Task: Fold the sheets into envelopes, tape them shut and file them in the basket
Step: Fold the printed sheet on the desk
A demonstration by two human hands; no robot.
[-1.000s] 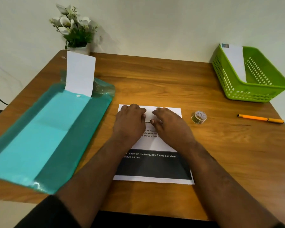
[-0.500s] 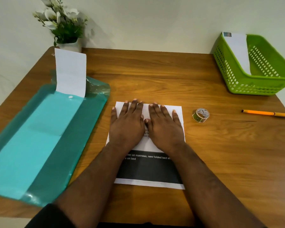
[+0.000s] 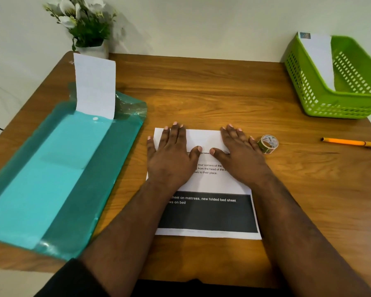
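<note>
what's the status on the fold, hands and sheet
Left hand and right hand flat, pressing the fold. Sheet top edge folded over, not taped. Tape roll beside right hand; nothing in the way.

table (image 3: 201, 86): wood | left: teal folder (image 3: 51, 179) | far left corner: plant pot (image 3: 94, 51) | middle front: printed sheet (image 3: 206, 213) | just right of it: tape roll (image 3: 268, 144) | right: orange pen (image 3: 349, 143) | far right corner: green basket (image 3: 321, 101)

Both hands (image 3: 204, 155) press flat on folded sheet (image 3: 204, 140).
</note>
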